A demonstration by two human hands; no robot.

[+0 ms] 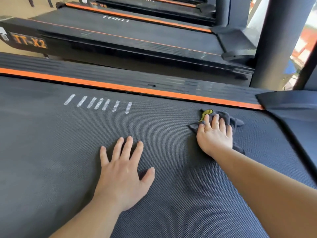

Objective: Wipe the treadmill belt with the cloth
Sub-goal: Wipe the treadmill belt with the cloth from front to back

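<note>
Grey, soft cloth [235, 121], yellow-patched at one corner, lies bunched on the treadmill belt [51, 148] at about three o'clock in the view, just short of the orange side strip [120, 87] at its twelve; it looks light and limp, likely to drag and roll on the textured rubber, so a flat palm over its middle should serve better than an edge pinch. The right hand [215, 136] does so, fingers straight and pressed flat on it, curled round nothing. The left hand [120, 172], at the cloth's eight o'clock, rests splayed flat on bare belt.
</note>
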